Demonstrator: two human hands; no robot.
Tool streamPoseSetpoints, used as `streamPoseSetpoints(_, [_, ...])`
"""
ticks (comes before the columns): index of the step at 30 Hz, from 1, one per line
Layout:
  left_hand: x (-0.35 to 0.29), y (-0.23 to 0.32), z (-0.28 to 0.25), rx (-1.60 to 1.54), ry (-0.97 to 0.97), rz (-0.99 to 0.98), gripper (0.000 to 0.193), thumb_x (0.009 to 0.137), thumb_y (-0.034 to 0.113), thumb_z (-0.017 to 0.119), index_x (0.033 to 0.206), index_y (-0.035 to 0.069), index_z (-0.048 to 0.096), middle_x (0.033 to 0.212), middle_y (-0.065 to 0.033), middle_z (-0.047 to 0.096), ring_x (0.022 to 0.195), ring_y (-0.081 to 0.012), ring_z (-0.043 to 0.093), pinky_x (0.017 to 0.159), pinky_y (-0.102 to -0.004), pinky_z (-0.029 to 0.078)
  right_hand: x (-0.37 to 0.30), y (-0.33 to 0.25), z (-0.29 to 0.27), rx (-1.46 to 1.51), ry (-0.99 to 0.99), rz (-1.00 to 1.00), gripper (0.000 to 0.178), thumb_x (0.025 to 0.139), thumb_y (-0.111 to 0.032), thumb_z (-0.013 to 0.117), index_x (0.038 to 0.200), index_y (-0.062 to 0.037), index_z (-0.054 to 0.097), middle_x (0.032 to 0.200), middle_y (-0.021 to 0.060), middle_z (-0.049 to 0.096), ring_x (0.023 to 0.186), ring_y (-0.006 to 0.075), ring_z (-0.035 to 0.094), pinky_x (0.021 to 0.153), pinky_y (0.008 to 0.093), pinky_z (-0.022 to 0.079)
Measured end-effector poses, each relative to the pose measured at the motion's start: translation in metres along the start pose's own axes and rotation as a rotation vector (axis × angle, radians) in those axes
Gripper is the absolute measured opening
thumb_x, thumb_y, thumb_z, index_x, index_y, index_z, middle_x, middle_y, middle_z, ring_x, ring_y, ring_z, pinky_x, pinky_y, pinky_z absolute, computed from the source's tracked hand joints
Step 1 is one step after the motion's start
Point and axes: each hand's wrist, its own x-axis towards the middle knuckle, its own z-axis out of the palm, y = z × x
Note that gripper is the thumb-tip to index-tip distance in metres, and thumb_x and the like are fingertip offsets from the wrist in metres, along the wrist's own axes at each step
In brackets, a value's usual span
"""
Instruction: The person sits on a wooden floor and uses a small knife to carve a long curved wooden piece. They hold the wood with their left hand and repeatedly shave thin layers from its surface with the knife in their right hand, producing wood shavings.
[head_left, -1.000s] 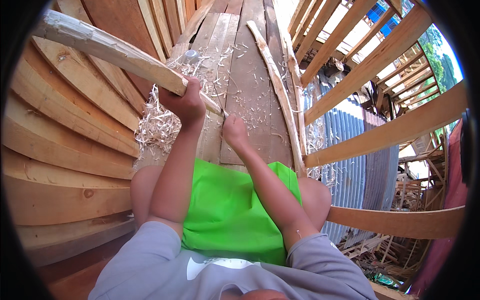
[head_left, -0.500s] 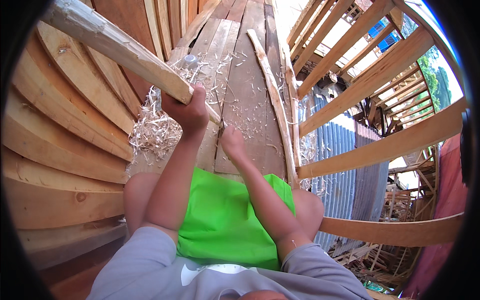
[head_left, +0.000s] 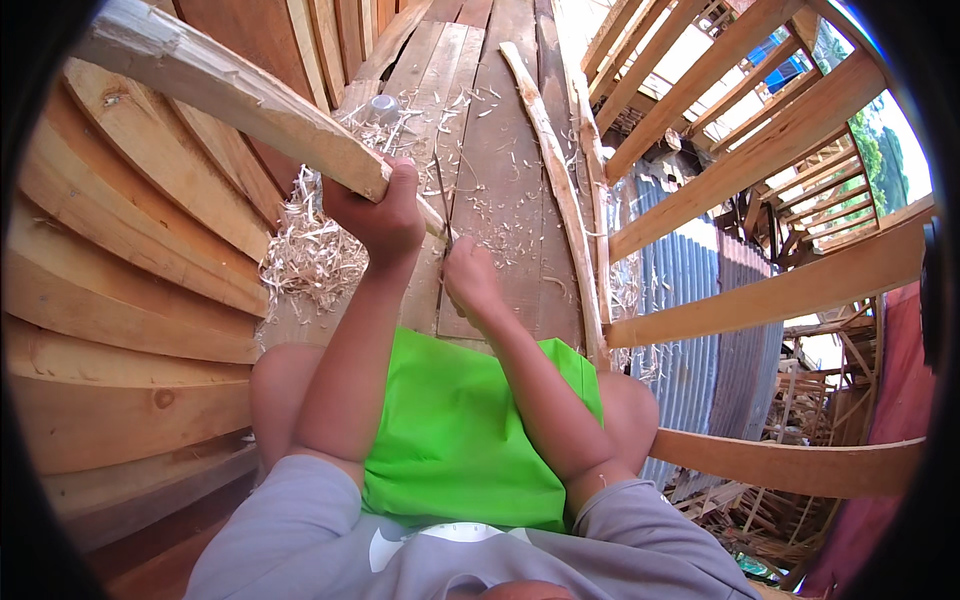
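Note:
My left hand [head_left: 378, 222] is wrapped around the near end of a long, rough-faced wooden beam [head_left: 250, 100] that slants in from the upper left. Past my fingers a narrow pale strip of wood [head_left: 432, 217] sticks out; I cannot tell whether it belongs to the beam. My right hand [head_left: 470, 272] is closed on a knife, its handle mostly hidden. The thin dark knife blade [head_left: 442, 190] points away from me and crosses the tip of the pale strip. Curled wood shavings [head_left: 310, 245] are heaped beside my left hand.
Wooden planks [head_left: 505, 200] form the floor, with scattered shavings. A clear cup-like object [head_left: 382, 108] lies among them. A long pale stick [head_left: 545, 160] runs along the right side. Curved timber ribs [head_left: 130, 270] rise at left; spaced slats [head_left: 770, 300] stand at right above corrugated metal sheets [head_left: 680, 300].
The knife blade has swung up into plain view, pointing away from me. My right hand has shifted slightly; my left hand keeps its hold on the beam.

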Motion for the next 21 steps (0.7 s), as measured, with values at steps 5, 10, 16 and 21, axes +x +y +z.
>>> streamPoseSetpoints(5, [-0.004, 0.008, 0.006, -0.06, -0.011, -0.119, 0.017, 0.071, -0.003, 0.065, 0.084, 0.0, 0.055, 0.074, -0.0049, 0.059, 0.065, -0.0133, 0.058, 0.065, -0.028, 0.049, 0.013, 0.014, -0.017, 0.126, -0.022, 0.259, 0.045, 0.096, -0.036, 0.027, 0.063, -0.0084, 0.039, 0.051, 0.0047, 0.04, 0.038, 0.0182, 0.036, 0.036, 0.0387, 0.026])
streamPoseSetpoints(10, [0.0, 0.006, 0.002, -0.023, -0.001, -0.038, 0.011, 0.071, -0.001, 0.061, 0.079, 0.001, 0.055, 0.067, -0.0041, 0.059, 0.064, -0.0141, 0.058, 0.065, -0.0282, 0.049, -0.019, -0.017, -0.013, 0.051, -0.024, 0.055, 0.047, 0.096, -0.034, 0.028, 0.066, -0.0028, 0.047, 0.053, 0.0097, 0.045, 0.041, 0.0215, 0.041, 0.039, 0.042, 0.031])
streamPoseSetpoints(16, [0.0, 0.03, 0.017, -0.04, 0.012, -0.123, 0.008, 0.069, 0.0, 0.06, 0.068, 0.003, 0.053, 0.063, -0.0031, 0.056, 0.062, -0.0139, 0.055, 0.064, -0.0291, 0.046, -0.006, -0.012, -0.007, -0.081, 0.177, -0.17, 0.061, 0.095, -0.033, 0.03, 0.092, 0.0197, 0.06, 0.077, 0.0334, 0.065, 0.078, 0.0453, 0.067, 0.076, 0.0503, 0.051])
streamPoseSetpoints(21, [0.0, 0.027, 0.011, -0.046, 0.0, -0.149, 0.01, 0.07, 0.0, 0.061, 0.071, 0.003, 0.052, 0.063, -0.0041, 0.056, 0.062, -0.0145, 0.056, 0.063, -0.0291, 0.045, -0.016, -0.022, -0.007, -0.09, 0.143, -0.204, 0.062, 0.096, -0.035, 0.031, 0.083, 0.0178, 0.061, 0.074, 0.0328, 0.064, 0.079, 0.0485, 0.065, 0.079, 0.0499, 0.049])
